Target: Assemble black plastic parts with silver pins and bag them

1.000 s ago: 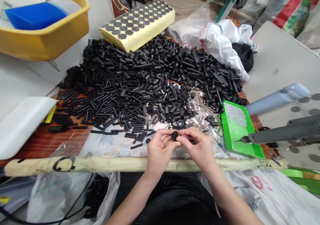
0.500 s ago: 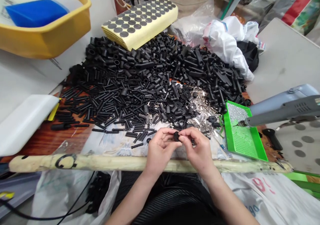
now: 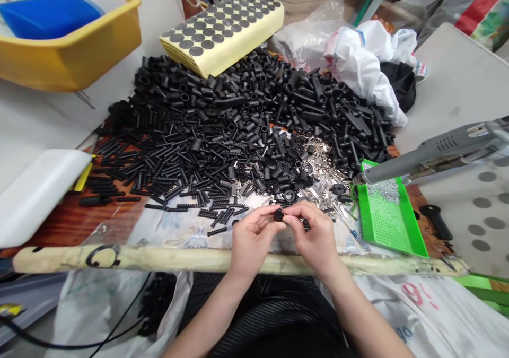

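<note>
Both hands meet over the near edge of the table, pinching one small round black plastic part point(image 3: 279, 215) between them. My left hand point(image 3: 253, 236) grips it from the left with thumb and fingers. From the right, the thumb and forefinger of my right hand point(image 3: 314, 233) press on the same part; whether a smaller piece sits in that pinch is hidden. Just beyond the fingers lie black round wheel-like parts point(image 3: 289, 195) and a scatter of small shiny metal clips point(image 3: 324, 169). Short ribbed black strips point(image 3: 222, 216) lie to the left of my hands.
A large heap of black tubes and handles point(image 3: 238, 101) covers the back. The green tray point(image 3: 413, 225) holds small screws, with a grey electric screwdriver point(image 3: 421, 159) above it. A sticker stack point(image 3: 222, 34), yellow bin point(image 3: 99, 45) and wooden rail point(image 3: 159, 257) surround the work area.
The electric screwdriver has swung, its tip now higher and further left at the tray's edge. My hands keep their pinch on the black part, almost unmoved. The view has shifted slightly.
</note>
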The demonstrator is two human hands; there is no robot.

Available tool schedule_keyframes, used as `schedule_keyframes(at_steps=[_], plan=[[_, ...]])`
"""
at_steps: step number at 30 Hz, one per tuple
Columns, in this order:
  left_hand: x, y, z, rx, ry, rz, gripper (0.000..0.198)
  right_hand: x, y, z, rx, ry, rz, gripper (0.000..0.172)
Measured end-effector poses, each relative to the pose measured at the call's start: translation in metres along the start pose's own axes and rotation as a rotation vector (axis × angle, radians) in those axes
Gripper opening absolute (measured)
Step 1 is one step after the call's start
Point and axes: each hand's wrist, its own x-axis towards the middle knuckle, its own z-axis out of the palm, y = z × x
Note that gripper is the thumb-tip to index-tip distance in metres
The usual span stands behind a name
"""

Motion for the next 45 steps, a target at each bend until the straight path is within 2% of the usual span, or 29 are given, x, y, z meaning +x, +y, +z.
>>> schedule_keyframes(at_steps=[5,12,18,22,25,29,35,38,41,43,45], plan=[[-0.002,-0.001,0.001,0.037,0.018,0.060,0.023,0.001,-0.001,0.001,-0.028,-0.001,0.009,0.014],[-0.006,-0.003,-0.002,0.099,-0.035,0.128,0.024,-0.002,-0.007,0.000,-0.037,0.016,0.013,0.014],[0.001,-0.002,-0.006,-0.103,-0.131,-0.049,0.035,0.001,-0.002,-0.008,0.068,0.035,0.165,0.011],[0.003,0.001,-0.007,-0.146,-0.202,-0.113,0.021,0.004,0.000,-0.011,0.072,0.044,0.164,0.011],[0.004,0.005,-0.006,-0.154,-0.195,-0.155,0.020,0.003,0.001,-0.009,0.067,0.007,0.154,0.013],[0.005,0.008,-0.006,-0.163,-0.183,-0.219,0.021,0.002,0.002,-0.007,0.065,-0.025,0.082,0.016],[0.008,0.010,-0.007,-0.097,-0.253,-0.283,0.020,0.000,0.004,-0.015,0.004,-0.114,-0.076,0.018],[0.010,0.011,-0.008,-0.010,-0.340,-0.332,0.023,-0.005,0.007,-0.020,-0.039,-0.148,-0.157,0.019],[0.012,0.014,-0.008,0.067,-0.428,-0.396,0.025,-0.011,0.008,-0.022,-0.069,-0.122,-0.239,0.022],[0.013,0.015,-0.008,0.104,-0.439,-0.424,0.023,-0.013,0.008,-0.023,-0.070,-0.085,-0.228,0.021],[0.013,0.015,-0.006,0.136,-0.419,-0.425,0.019,-0.015,0.009,-0.025,-0.048,-0.085,-0.147,0.018]])
